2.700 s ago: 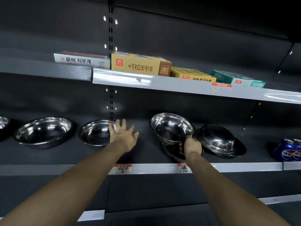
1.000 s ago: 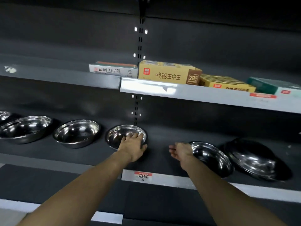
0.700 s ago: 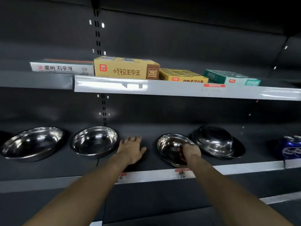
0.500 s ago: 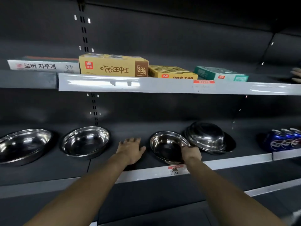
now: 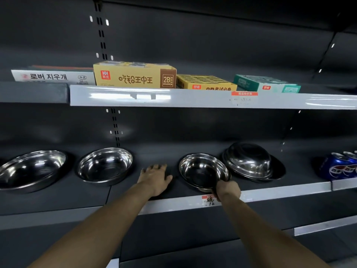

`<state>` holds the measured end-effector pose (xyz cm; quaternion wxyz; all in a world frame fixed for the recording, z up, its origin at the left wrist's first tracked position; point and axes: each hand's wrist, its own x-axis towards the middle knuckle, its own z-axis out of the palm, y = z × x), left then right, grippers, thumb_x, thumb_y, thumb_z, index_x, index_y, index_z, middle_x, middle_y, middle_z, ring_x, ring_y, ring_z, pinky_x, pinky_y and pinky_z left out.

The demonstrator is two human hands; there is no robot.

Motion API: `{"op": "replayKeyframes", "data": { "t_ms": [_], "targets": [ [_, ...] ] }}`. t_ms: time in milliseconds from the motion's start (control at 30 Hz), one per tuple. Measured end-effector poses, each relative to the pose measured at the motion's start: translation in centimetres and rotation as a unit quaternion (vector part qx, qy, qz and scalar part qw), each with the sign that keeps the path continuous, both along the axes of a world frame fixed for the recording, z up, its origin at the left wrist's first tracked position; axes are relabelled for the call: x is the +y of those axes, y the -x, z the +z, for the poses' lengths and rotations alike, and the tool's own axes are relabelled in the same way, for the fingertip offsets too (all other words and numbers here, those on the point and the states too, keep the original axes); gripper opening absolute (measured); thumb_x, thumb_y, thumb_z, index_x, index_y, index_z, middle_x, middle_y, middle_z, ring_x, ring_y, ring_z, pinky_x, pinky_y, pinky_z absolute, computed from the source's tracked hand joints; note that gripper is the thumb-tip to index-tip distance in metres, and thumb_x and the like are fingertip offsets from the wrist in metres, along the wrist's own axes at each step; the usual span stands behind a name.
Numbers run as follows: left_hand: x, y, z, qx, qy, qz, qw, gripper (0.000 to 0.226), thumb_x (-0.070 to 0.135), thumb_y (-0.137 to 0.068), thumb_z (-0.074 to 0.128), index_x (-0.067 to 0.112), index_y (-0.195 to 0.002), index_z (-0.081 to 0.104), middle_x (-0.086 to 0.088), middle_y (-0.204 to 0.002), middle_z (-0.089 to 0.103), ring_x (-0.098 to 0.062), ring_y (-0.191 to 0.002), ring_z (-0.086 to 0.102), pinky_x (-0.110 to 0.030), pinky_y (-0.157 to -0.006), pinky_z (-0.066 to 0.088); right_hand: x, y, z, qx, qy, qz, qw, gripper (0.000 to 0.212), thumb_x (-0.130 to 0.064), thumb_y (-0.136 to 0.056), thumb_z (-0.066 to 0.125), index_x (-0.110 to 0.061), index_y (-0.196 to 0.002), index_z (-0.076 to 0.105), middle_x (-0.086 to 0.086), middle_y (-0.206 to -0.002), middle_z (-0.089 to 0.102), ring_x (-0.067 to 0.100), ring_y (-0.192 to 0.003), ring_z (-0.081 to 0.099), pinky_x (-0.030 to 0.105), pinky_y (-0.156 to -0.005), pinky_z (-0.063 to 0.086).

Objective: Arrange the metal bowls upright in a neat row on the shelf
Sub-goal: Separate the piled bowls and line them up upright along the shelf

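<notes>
A dark grey shop shelving unit fills the view, its back panel matte and unlit at the top. A slotted upright runs down the panel – its slots catch small glints. The upper shelf has a glossy pale front strip that mirrors a bar of ceiling light, with an orange price tag stuck on it. The lower shelf has a similar pale edge – a red-and-white label sits there. Below, more dark panels and pale strips.
</notes>
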<state>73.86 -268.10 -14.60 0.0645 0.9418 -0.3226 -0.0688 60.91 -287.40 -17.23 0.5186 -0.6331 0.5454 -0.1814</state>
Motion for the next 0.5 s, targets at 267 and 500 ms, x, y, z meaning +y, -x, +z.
{"op": "replayKeyframes", "data": {
  "t_ms": [267, 500],
  "targets": [
    [2.6, -0.5, 0.8, -0.008, 0.011, 0.025, 1.0, 0.062, 0.05, -0.101, 0.034, 0.019, -0.154, 0.027, -0.009, -0.157, 0.033, -0.03, -0.146, 0.028, -0.049, -0.12, 0.02, 1.9, -2.7, 1.3, -0.048, -0.026, 0.049, 0.997, 0.035, -0.012, -0.091, 0.048, -0.003, -0.061, 0.064, 0.003, -0.042, 0.062, 0.017, -0.041, 0.058, 0.033, -0.056, 0.055],
    [6.0, -1.3, 0.9, -0.005, 0.013, 0.058, 0.998, 0.064, 0.051, -0.1, 0.035, 0.02, -0.155, 0.025, -0.009, -0.16, 0.027, -0.031, -0.147, 0.025, -0.049, -0.121, 0.018, 5.0, -6.2, 0.5, -0.083, -0.025, 0.102, 0.991, 0.042, -0.022, -0.101, 0.051, -0.001, -0.066, 0.062, 0.007, -0.052, 0.065, 0.013, -0.036, 0.057, 0.019, -0.033, 0.048]
  ]
}}
